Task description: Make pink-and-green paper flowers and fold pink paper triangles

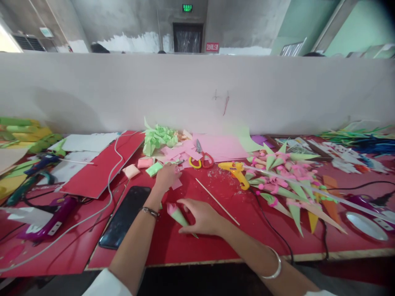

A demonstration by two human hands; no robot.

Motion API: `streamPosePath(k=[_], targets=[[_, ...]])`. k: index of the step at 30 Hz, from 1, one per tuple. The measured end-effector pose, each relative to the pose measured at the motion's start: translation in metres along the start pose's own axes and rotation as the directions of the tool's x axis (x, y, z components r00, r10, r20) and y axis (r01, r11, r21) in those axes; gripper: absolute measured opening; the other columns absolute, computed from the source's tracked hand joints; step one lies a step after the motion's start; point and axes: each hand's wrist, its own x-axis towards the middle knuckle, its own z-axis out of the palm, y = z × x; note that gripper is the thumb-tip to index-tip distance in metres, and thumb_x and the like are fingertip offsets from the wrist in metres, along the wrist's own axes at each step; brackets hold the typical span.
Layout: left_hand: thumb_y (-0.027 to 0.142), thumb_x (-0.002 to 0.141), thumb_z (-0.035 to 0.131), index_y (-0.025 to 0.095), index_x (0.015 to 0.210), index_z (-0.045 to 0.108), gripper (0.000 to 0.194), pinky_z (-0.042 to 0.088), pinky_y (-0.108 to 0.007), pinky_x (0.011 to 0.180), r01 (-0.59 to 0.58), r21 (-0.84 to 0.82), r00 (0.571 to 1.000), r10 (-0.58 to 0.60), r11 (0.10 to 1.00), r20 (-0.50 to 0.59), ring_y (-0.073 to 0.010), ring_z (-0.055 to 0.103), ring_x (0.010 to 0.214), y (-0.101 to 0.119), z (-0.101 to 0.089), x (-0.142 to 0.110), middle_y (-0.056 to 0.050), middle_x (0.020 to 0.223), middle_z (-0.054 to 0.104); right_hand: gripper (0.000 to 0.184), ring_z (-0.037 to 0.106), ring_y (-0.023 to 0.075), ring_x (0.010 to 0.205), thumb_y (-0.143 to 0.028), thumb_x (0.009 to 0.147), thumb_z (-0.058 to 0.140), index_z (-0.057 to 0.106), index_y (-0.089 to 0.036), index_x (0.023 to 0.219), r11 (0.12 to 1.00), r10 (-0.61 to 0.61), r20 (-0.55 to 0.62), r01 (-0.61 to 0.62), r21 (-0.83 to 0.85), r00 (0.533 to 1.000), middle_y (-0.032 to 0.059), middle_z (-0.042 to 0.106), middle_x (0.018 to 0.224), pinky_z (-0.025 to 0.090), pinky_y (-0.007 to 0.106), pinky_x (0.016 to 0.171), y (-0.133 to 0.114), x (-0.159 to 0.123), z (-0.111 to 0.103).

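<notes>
My left hand (pixel 168 177) reaches down by the small pink paper pieces (pixel 176 184), its fingers bent together. What the fingertips pinch, if anything, I cannot make out. Close by on the red table, a light green paper cone (pixel 178 215) with a pink top lies on its side. My right hand (pixel 200 217) curves around that cone with thumb and fingers apart; whether it touches the cone is unclear. Soft wrapped blocks, one green (pixel 154 169), one pink (pixel 145 163) and one peach (pixel 131 171), sit just beyond my left hand.
Scissors (pixel 200 158) and a yellow glue gun (pixel 236 172) lie ahead. Many finished-looking cones (pixel 277 185) are heaped to the right. A thin stick (pixel 217 201) lies beside my right hand, a black phone (pixel 125 218) by my left forearm. A white cable (pixel 112 172) crosses the left side.
</notes>
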Motion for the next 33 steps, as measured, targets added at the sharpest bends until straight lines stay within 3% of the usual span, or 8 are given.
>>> streamPosePath(k=[4, 10, 13, 17, 21, 25, 28, 33], targets=[[0.039, 0.071, 0.055, 0.014, 0.098, 0.049, 0.037, 0.041, -0.032, 0.077, 0.024, -0.125, 0.997, -0.032, 0.992, -0.068, -0.0216, 0.053, 0.09, -0.002, -0.007, 0.001, -0.011, 0.101, 0.052, 0.065, 0.053, 0.0256, 0.094, -0.047, 0.066, 0.06, 0.04, -0.02, 0.121, 0.999, 0.021, -0.005, -0.021, -0.05, 1.0, 0.0107, 0.055, 0.11, 0.038, 0.033, 0.076, -0.003, 0.004, 0.007], [0.042, 0.074, 0.05, 0.013, 0.102, 0.037, 0.042, 0.041, -0.028, 0.08, -0.038, -0.32, 0.995, 0.006, 0.947, -0.102, -0.0171, 0.051, 0.093, 0.0, -0.019, -0.017, -0.008, 0.098, 0.049, 0.048, 0.052, 0.0128, 0.06, -0.026, 0.073, 0.052, 0.037, -0.021, 0.119, 0.982, 0.18, -0.052, -0.176, 0.075, 0.982, 0.0003, 0.056, 0.073, 0.033, 0.022, 0.051, 0.008, 0.005, 0.001], [0.041, 0.073, 0.051, 0.016, 0.1, 0.035, 0.04, 0.043, -0.027, 0.075, -0.114, -0.463, 0.993, 0.082, 0.879, -0.089, -0.0144, 0.053, 0.084, 0.003, -0.019, -0.028, -0.005, 0.094, 0.049, 0.046, 0.047, 0.0105, 0.056, -0.028, 0.073, 0.053, 0.038, -0.019, 0.116, 0.968, 0.232, -0.192, -0.207, 0.141, 0.954, -0.0024, 0.05, 0.068, 0.034, 0.021, 0.051, 0.018, 0.007, -0.012], [0.037, 0.068, 0.058, 0.016, 0.099, 0.033, 0.045, 0.044, -0.029, 0.067, -0.161, -0.52, 0.987, 0.123, 0.839, -0.108, -0.0148, 0.054, 0.072, 0.007, -0.009, -0.034, -0.003, 0.084, 0.052, 0.027, 0.049, 0.0115, 0.066, -0.025, 0.077, 0.047, 0.047, -0.02, 0.104, 0.979, 0.141, -0.417, -0.063, 0.195, 0.898, 0.0002, 0.05, 0.076, 0.041, 0.024, 0.062, 0.017, 0.013, -0.032], [0.028, 0.065, 0.059, 0.018, 0.098, 0.036, 0.041, 0.043, -0.029, 0.063, -0.18, -0.451, 0.983, 0.154, 0.874, -0.096, -0.0186, 0.056, 0.074, 0.009, -0.002, -0.038, -0.005, 0.086, 0.054, 0.021, 0.052, 0.0133, 0.078, -0.019, 0.081, 0.04, 0.054, -0.021, 0.097, 0.975, -0.007, -0.455, 0.107, 0.196, 0.89, 0.0032, 0.054, 0.084, 0.042, 0.026, 0.07, 0.007, 0.023, -0.035], [0.03, 0.065, 0.06, 0.02, 0.097, 0.038, 0.039, 0.043, -0.03, 0.066, -0.164, -0.378, 0.985, 0.173, 0.911, -0.011, -0.0213, 0.057, 0.081, 0.013, -0.005, -0.043, -0.006, 0.09, 0.056, 0.017, 0.054, 0.0148, 0.082, -0.019, 0.08, 0.042, 0.057, -0.02, 0.089, 0.961, 0.065, -0.485, 0.077, 0.266, 0.872, 0.0046, 0.059, 0.088, 0.043, 0.027, 0.072, 0.011, 0.031, -0.023], [0.035, 0.064, 0.06, 0.02, 0.098, 0.038, 0.043, 0.043, -0.029, 0.066, -0.164, -0.347, 0.983, 0.183, 0.924, 0.024, -0.0214, 0.059, 0.081, 0.019, -0.01, -0.047, -0.006, 0.091, 0.057, 0.018, 0.056, 0.016, 0.085, -0.021, 0.076, 0.049, 0.057, -0.019, 0.092, 0.905, 0.199, -0.449, 0.013, 0.426, 0.871, 0.0052, 0.061, 0.093, 0.044, 0.03, 0.076, 0.018, 0.031, -0.016], [0.043, 0.059, 0.063, 0.019, 0.1, 0.036, 0.055, 0.043, -0.029, 0.068, -0.253, -0.376, 0.958, 0.286, 0.891, 0.032, -0.0221, 0.059, 0.082, 0.028, -0.015, -0.049, -0.007, 0.092, 0.057, 0.013, 0.057, 0.0141, 0.077, -0.027, 0.07, 0.056, 0.057, -0.019, 0.08, 0.659, 0.372, -0.325, -0.001, 0.752, 0.87, 0.001, 0.061, 0.079, 0.045, 0.028, 0.073, 0.018, 0.028, -0.014]])
